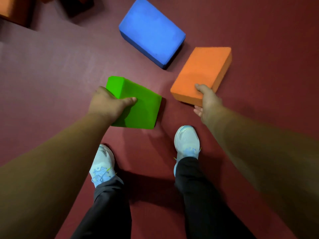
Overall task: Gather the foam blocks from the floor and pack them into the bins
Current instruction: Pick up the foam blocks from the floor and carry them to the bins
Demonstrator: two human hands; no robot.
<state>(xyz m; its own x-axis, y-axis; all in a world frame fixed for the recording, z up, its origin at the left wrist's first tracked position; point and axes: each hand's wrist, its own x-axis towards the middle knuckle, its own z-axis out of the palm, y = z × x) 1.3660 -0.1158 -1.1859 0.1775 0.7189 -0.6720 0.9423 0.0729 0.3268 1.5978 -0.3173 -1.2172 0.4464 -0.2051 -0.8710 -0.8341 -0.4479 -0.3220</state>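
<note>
My left hand (110, 104) grips the green block (138, 107), thumb across its top; my right hand (207, 100) pinches the orange block (202, 73) at its near corner. Both lie my side of the blue block (151, 31); I'd seat that pinch deeper before lifting

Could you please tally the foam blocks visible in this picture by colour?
Green rectangular foam block: 1
Blue rectangular foam block: 1
Orange rectangular foam block: 2, the second cut off at the top-left edge
Total: 4; a dark shape at the top edge is too unclear to count.
</note>
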